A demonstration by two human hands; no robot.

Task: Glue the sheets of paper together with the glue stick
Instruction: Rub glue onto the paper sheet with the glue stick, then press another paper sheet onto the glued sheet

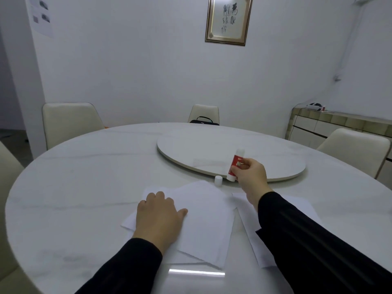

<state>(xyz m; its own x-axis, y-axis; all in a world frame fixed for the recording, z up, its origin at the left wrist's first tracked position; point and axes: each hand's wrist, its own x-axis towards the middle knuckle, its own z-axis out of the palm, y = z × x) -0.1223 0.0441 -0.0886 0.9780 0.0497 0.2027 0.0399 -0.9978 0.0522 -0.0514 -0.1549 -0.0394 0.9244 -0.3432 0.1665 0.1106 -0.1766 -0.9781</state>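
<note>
Both hands are apart: my left hand (158, 217) lies flat, fingers relaxed, pressing on the stacked sheets of paper (203, 219), while my right hand (251, 177) pinches the glue stick (234, 164) upright, its base touching the worktop (84, 177) beside the lazy Susan (212, 145). Cream chairs (70, 122) ring the round white marble worktop. Another sheet (250, 225) lies partly under my right sleeve. Just left of the stick stands its small white cap (218, 180).
</note>
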